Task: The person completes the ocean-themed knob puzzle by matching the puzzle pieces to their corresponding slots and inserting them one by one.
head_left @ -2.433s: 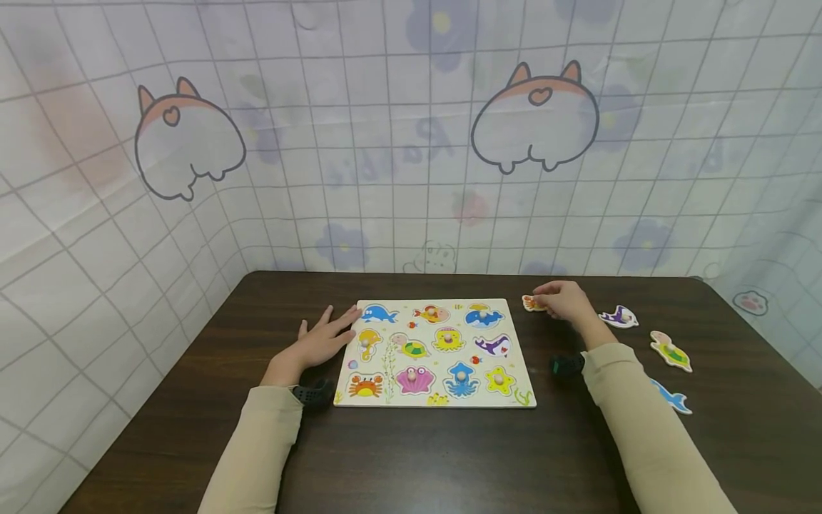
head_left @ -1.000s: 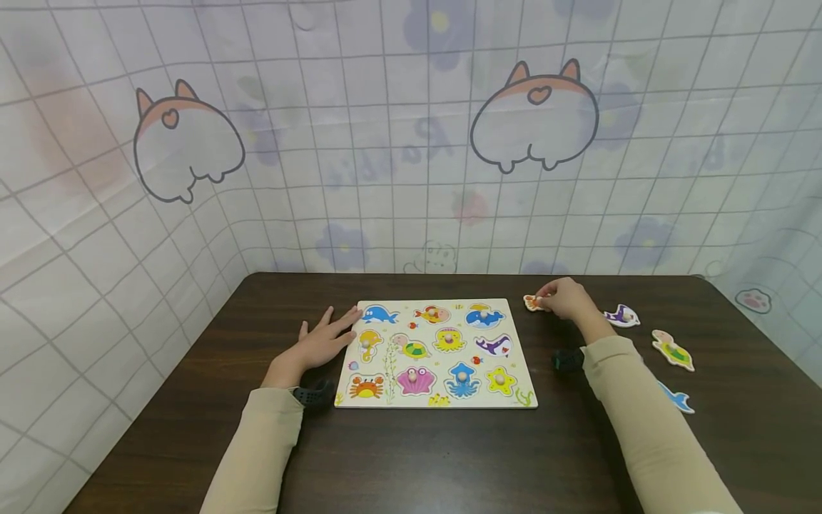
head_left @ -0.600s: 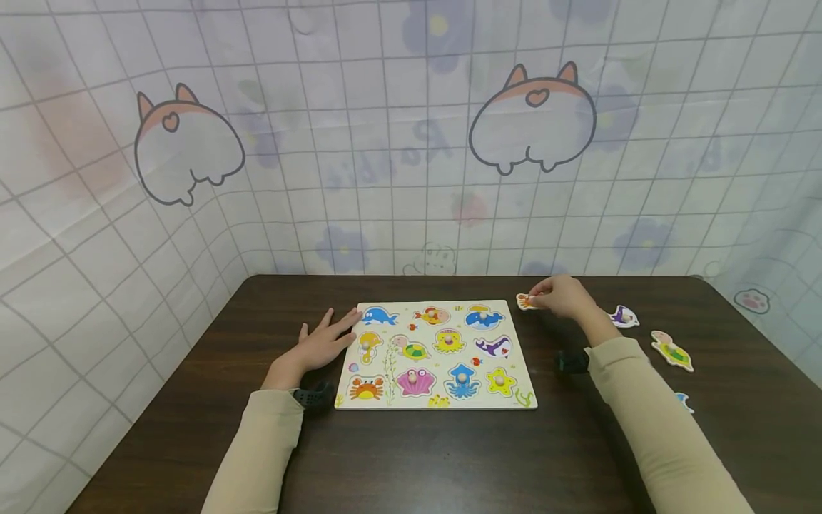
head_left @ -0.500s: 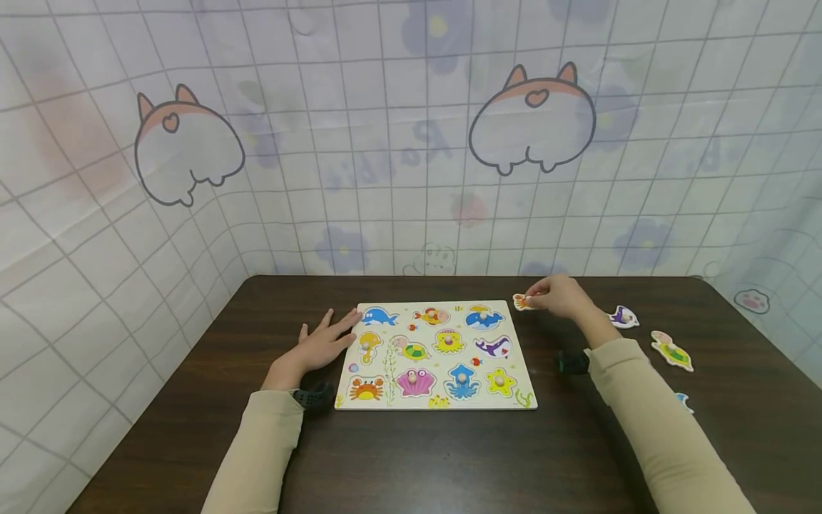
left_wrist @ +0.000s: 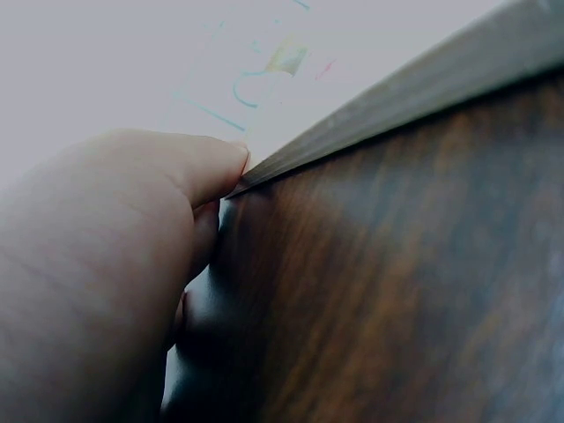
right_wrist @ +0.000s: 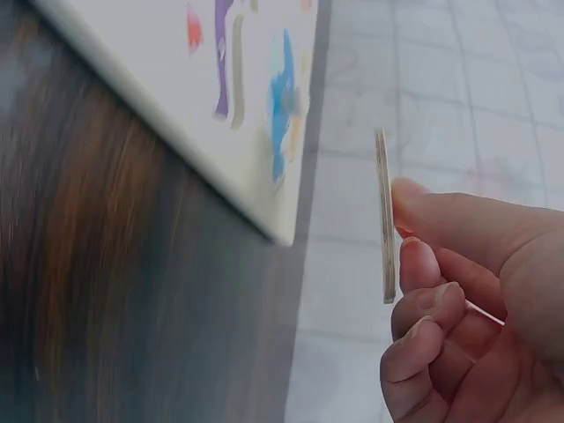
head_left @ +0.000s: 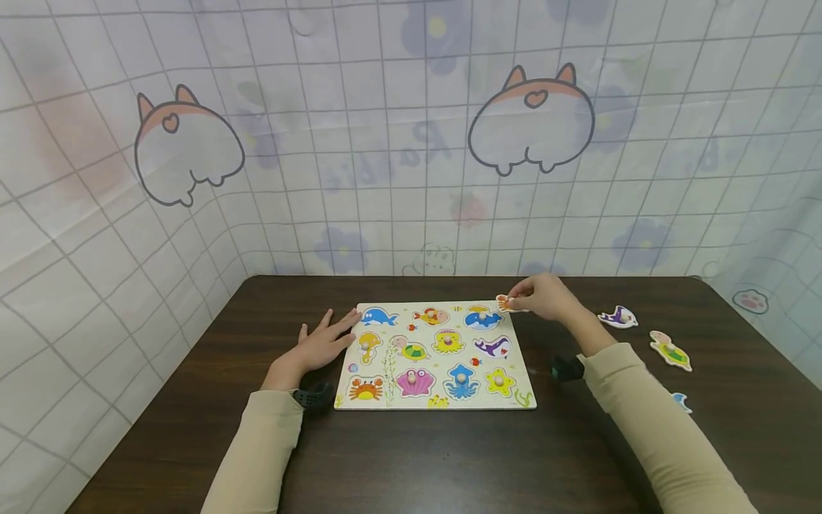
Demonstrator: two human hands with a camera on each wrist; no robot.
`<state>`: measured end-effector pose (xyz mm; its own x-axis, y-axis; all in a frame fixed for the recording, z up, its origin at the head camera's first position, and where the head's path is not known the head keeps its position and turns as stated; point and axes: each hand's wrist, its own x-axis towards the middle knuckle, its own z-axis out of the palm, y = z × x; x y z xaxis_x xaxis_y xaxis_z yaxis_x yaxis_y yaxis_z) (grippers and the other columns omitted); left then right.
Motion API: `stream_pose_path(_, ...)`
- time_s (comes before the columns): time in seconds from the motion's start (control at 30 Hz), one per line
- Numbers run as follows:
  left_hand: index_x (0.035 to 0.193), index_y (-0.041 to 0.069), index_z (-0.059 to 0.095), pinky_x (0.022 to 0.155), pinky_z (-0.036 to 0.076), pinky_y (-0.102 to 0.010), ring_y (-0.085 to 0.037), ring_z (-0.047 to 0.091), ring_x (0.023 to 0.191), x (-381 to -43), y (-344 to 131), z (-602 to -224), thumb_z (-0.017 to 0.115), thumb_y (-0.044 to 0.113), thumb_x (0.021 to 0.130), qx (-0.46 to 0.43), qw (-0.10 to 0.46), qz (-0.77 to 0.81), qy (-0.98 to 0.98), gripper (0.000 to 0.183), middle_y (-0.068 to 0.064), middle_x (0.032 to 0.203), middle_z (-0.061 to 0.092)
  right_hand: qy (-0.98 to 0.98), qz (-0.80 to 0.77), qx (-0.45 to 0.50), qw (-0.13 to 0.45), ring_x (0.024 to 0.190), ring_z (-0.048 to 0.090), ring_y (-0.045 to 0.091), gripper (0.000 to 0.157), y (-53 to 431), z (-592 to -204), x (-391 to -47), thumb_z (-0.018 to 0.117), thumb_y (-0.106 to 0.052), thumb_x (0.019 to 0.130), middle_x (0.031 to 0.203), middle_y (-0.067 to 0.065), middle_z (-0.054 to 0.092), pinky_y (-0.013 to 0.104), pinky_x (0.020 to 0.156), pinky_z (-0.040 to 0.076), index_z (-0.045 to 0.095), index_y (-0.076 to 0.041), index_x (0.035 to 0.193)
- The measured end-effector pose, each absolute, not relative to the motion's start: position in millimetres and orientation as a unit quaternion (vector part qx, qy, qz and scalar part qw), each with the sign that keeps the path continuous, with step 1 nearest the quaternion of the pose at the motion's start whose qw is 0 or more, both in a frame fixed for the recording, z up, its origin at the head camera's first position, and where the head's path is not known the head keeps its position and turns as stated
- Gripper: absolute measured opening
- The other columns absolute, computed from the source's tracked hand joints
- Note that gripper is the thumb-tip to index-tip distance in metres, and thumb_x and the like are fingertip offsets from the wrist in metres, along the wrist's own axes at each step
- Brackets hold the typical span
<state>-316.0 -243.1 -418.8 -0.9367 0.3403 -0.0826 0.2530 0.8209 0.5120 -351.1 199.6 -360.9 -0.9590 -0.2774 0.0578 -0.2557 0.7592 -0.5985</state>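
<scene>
Cloth (head_left: 359, 107): hangs behind the table (head_left: 411, 464) and down both sides, white with a grey grid, pale flowers and two corgi rumps; the lilac lettering (head_left: 420, 139) looks reversed to me, too faint to read past an R.
Table: dark brown wood grain with a dull sheen; its near edge is cut off.
Board (head_left: 398, 404): flat on the table, printed with sea animals; in the left wrist view the print is bleached almost white.
Sleeves (head_left: 661, 428): beige, both running out of sight at the bottom.
Left hand (head_left: 315, 353): fingers spread, tips at the board's left edge.
Right hand (head_left: 546, 295): pinching the orange piece (head_left: 502, 303) between thumb and fingertips.
Wristbands (head_left: 568, 368): black, hard to make out against the dark wood.
Turtle (head_left: 670, 351): on the table, over to the right.
Purple piece (head_left: 618, 317): also on the table, between turtle and right hand.
Orange piece: by the board's upper right corner, its picture partly behind the fingers; edge-on in the right wrist view, apart from the board.
Blue piece (head_left: 682, 401): mostly hidden by the right sleeve.
</scene>
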Motion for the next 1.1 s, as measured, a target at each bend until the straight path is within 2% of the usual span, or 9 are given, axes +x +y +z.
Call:
stream_pose_path(0.2,0.165,0.019,0.025,0.110,-0.015,-0.074,-0.041,-0.006,0.155,-316,-243,-419,0.042,0.037,0.112,0.156,0.086,0.253,0.951,0.059,-0.007,0.171,0.014,0.933,-0.317,-0.169,0.015,0.080,0.057,0.023,0.021,182,-357,-343,0.073,-0.019,0.098,0.087,0.006,0.070,0.037,0.071,0.048,0.077,0.000,0.105)
stream_pose_path(0.53,0.165,0.019,0.025,0.110,-0.015,-0.075,-0.040,-0.006,0.155,-316,-244,-419,0.042,0.038,0.112,0.158,0.088,0.262,0.948,0.059,-0.007,0.171,0.014,0.926,-0.320,-0.200,0.019,0.080,0.053,0.022,0.020,149,-348,-330,0.077,-0.021,0.094,0.086,0.003,0.064,0.035,0.069,0.043,0.078,-0.004,0.104)
stream_pose_path(0.7,0.165,0.018,0.025,0.111,-0.016,-0.074,-0.041,-0.007,0.155,-316,-244,-419,0.042,0.037,0.112,0.162,0.086,0.265,0.947,0.059,-0.008,0.171,0.014,0.917,-0.330,-0.224,0.026,0.074,0.052,0.019,0.017,137,-349,-324,0.077,-0.020,0.094,0.083,0.001,0.064,0.033,0.064,0.042,0.078,-0.005,0.102)
stream_pose_path(0.83,0.165,0.015,0.024,0.110,-0.016,-0.075,-0.043,-0.007,0.155,-316,-245,-419,0.042,0.035,0.112,0.167,0.083,0.269,0.945,0.059,-0.010,0.170,0.014,0.910,-0.334,-0.244,0.030,0.068,0.051,0.017,0.014,125,-350,-317,0.079,-0.020,0.093,0.080,0.000,0.065,0.030,0.059,0.040,0.079,-0.007,0.098)
stream_pose_path(1.1,0.165,0.016,0.025,0.110,-0.016,-0.075,-0.042,-0.008,0.155,-316,-245,-420,0.042,0.036,0.112,0.168,0.082,0.270,0.945,0.059,-0.010,0.170,0.014,0.899,-0.336,-0.277,0.038,0.067,0.049,0.014,0.008,100,-350,-301,0.082,-0.019,0.090,0.076,-0.004,0.060,0.028,0.060,0.039,0.077,-0.012,0.088)
